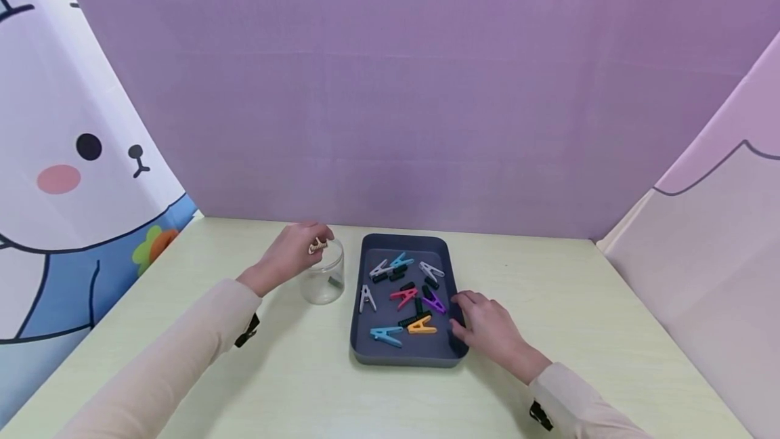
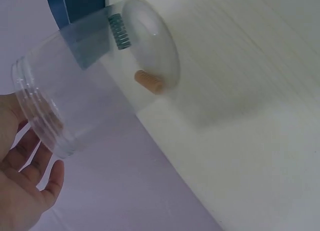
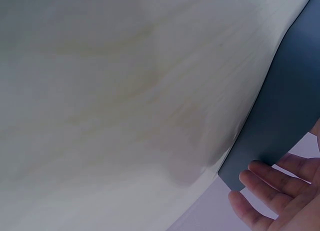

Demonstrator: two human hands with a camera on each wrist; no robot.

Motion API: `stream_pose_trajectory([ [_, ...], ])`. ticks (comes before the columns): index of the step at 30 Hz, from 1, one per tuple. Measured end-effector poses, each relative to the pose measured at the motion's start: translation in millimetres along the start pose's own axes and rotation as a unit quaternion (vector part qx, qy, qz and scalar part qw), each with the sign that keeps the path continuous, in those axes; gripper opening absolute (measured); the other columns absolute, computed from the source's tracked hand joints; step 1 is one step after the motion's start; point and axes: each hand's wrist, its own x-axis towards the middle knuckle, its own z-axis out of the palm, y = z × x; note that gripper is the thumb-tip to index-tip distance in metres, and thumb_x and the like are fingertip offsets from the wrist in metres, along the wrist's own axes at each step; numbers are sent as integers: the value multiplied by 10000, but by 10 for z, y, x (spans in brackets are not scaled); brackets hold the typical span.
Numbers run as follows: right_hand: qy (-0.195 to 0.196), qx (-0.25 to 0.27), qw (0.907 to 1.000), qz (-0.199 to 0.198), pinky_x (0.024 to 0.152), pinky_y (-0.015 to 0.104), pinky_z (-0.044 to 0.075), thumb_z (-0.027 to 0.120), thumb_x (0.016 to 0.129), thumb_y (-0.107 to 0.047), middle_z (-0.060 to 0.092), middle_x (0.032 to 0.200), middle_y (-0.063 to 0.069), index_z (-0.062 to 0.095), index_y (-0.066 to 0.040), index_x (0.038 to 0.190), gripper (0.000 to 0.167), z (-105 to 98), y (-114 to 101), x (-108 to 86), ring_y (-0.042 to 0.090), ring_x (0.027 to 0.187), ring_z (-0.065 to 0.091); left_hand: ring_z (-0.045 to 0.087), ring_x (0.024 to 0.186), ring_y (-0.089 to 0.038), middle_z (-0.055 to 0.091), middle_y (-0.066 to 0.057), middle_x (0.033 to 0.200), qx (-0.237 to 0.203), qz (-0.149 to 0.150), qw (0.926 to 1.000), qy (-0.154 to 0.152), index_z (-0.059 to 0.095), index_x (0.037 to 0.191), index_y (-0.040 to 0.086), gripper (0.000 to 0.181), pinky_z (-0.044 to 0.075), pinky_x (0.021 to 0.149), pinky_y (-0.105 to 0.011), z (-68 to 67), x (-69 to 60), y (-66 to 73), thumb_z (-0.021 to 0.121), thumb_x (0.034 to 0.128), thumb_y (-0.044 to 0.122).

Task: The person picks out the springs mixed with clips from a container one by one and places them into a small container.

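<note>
My left hand (image 1: 294, 254) is at the mouth of a clear jar (image 1: 323, 284), its fingers slightly bent and apart in the left wrist view. A small beige ribbed thing (image 1: 317, 246) shows beside those fingers; whether they hold it is unclear. Inside the jar lie a green ribbed piece (image 2: 120, 32) and an orange ribbed piece (image 2: 149, 82). My right hand (image 1: 490, 330) rests with loose fingers against the right side of a dark grey tray (image 1: 402, 360). In the tray lie coloured clips, such as a red clip (image 1: 404, 295), and several dark ribbed pieces (image 1: 418, 305).
The jar stands on the pale table (image 1: 292, 385), just left of the tray. A purple cloth (image 1: 396, 100) hangs behind the table. Printed cloths hang at the left (image 1: 116, 175) and right (image 1: 719, 242).
</note>
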Motion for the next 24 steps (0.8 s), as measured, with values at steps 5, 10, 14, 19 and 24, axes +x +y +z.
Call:
stream_pose_trajectory([
  [5,-36,3,10000,31,760,377,518,681,773,-273,643,1059,90,625,-64,1048,350,-4,-5,3,220,943,625,640,802,-176,649,-47,895,11,-182,9997,-180,634,979,68,241,510,715,-331,24,-7,-22,669,749,3],
  [10,-53,-2,10000,50,763,379,518,680,775,-277,643,1061,91,624,-64,1050,352,-4,-8,5,223,948,624,642,813,-208,656,-60,897,34,-264,9993,-257,627,1002,76,264,501,717,-351,36,-2,-33,665,749,11],
  [14,-15,-10,10000,1,758,378,519,681,774,-277,645,1054,88,626,-65,1047,350,1,-4,0,218,943,625,638,826,-237,658,-83,915,30,-329,9989,-336,616,1020,78,302,493,721,-370,23,-4,-18,669,733,4],
  [19,34,-16,10000,-30,750,378,519,685,767,-274,646,1048,89,628,-59,1042,354,12,3,-4,223,940,625,638,817,-213,667,-85,925,156,-317,9987,-372,615,1023,85,297,492,716,-371,11,-3,-9,669,740,14],
  [24,69,23,10000,-24,750,378,517,682,767,-271,645,1053,93,630,-52,1046,358,18,3,-2,233,955,622,637,816,-196,673,-69,928,365,-236,9985,-336,619,1013,94,278,483,713,-381,-4,-2,4,675,745,44],
])
